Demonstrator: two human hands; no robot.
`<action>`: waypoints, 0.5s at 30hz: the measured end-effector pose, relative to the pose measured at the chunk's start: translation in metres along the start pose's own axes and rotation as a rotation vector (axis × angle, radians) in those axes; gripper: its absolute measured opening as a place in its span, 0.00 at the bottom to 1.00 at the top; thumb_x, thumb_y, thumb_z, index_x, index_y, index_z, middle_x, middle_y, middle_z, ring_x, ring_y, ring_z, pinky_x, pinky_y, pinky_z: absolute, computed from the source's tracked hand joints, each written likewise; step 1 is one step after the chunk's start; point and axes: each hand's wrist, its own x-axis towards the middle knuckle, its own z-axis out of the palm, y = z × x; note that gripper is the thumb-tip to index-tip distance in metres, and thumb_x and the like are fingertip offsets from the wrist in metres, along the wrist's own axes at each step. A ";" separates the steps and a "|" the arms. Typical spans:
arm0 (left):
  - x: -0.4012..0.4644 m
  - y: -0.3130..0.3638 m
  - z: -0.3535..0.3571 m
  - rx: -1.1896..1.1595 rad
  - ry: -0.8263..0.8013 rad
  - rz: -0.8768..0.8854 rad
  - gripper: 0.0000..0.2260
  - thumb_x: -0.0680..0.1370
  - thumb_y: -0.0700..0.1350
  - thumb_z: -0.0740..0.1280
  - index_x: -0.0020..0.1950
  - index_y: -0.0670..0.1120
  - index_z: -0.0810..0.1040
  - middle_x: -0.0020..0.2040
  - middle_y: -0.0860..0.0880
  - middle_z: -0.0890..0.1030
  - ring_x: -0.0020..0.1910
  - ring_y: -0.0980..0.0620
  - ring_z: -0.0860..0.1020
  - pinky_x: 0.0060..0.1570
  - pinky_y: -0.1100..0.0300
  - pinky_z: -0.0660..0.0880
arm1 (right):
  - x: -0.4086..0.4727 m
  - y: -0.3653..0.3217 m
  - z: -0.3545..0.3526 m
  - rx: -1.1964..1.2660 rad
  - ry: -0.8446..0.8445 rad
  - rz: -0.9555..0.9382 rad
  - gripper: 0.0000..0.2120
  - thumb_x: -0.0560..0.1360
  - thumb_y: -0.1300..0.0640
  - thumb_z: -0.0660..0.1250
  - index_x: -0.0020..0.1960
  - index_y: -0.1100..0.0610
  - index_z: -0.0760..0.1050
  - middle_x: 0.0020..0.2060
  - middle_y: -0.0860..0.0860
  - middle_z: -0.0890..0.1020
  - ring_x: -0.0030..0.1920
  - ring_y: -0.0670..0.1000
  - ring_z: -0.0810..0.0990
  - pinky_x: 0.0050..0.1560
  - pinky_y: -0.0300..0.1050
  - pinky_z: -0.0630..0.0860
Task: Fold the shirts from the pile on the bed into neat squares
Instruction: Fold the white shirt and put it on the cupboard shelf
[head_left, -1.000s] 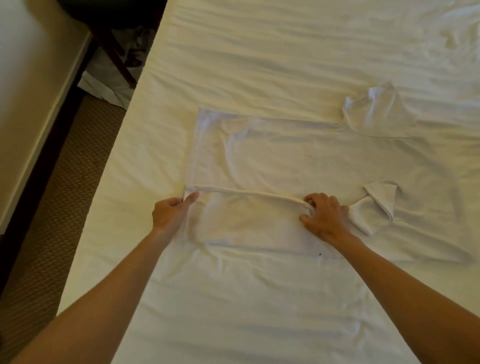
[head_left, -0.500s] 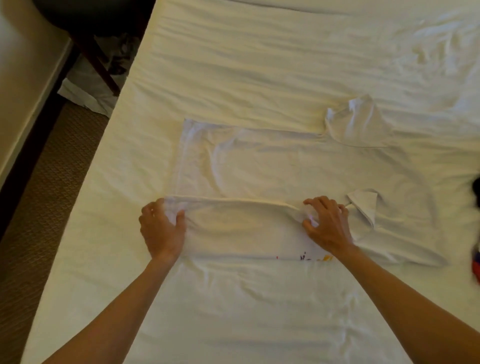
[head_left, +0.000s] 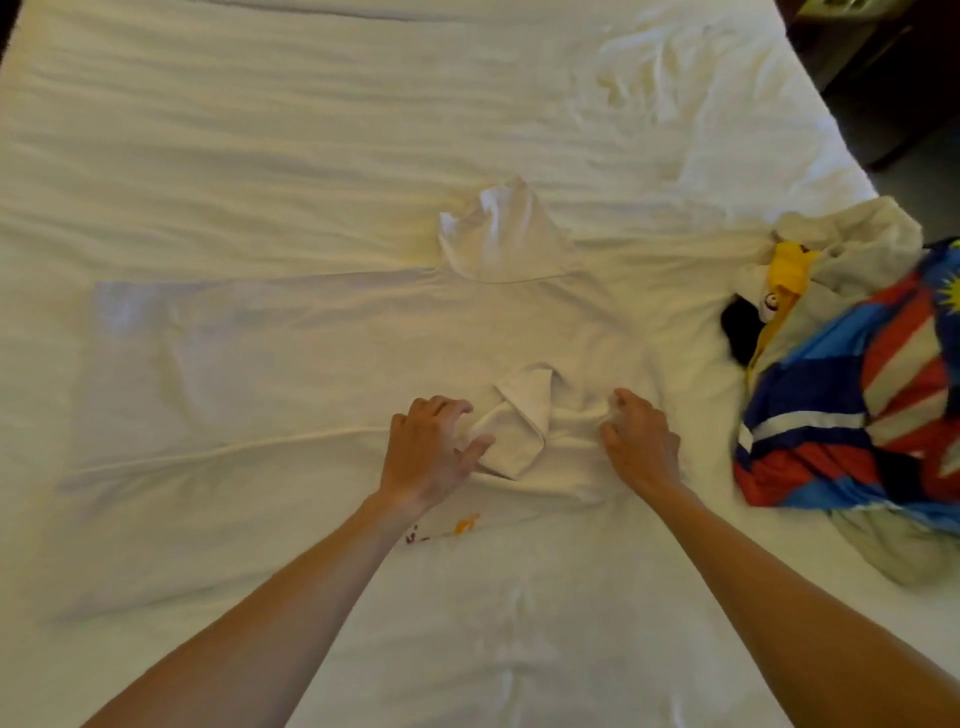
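Head view: a white shirt (head_left: 322, 364) lies spread across the middle of the bed (head_left: 260, 130), its near long edge already folded in. Left hand (head_left: 428, 454) rests with loose, spread fingers on the turned-in sleeve (head_left: 519, 421); right hand (head_left: 641, 444) pinches cloth at its three o'clock. The pile (head_left: 852, 395) waits at three o'clock. Next, probably, flatten that sleeve, then fold the far side.
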 end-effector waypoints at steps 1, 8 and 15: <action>0.009 0.014 0.005 0.038 -0.076 -0.047 0.29 0.73 0.69 0.65 0.66 0.50 0.75 0.62 0.51 0.78 0.64 0.46 0.74 0.59 0.48 0.69 | 0.007 0.004 -0.003 -0.024 -0.036 -0.007 0.22 0.79 0.53 0.61 0.72 0.51 0.67 0.70 0.53 0.71 0.68 0.58 0.69 0.64 0.58 0.65; 0.056 0.059 0.033 0.334 -0.333 0.009 0.16 0.74 0.55 0.67 0.56 0.48 0.70 0.56 0.48 0.79 0.58 0.44 0.77 0.49 0.52 0.68 | 0.027 0.028 -0.015 0.036 -0.164 0.005 0.10 0.79 0.44 0.63 0.49 0.50 0.75 0.47 0.49 0.80 0.54 0.56 0.78 0.55 0.53 0.67; 0.120 0.050 0.006 -0.011 -0.142 -0.182 0.13 0.75 0.44 0.68 0.60 0.48 0.78 0.56 0.46 0.81 0.56 0.43 0.79 0.54 0.50 0.76 | 0.030 0.053 -0.007 0.116 -0.120 -0.057 0.09 0.81 0.46 0.60 0.45 0.49 0.71 0.40 0.48 0.78 0.47 0.57 0.78 0.50 0.52 0.71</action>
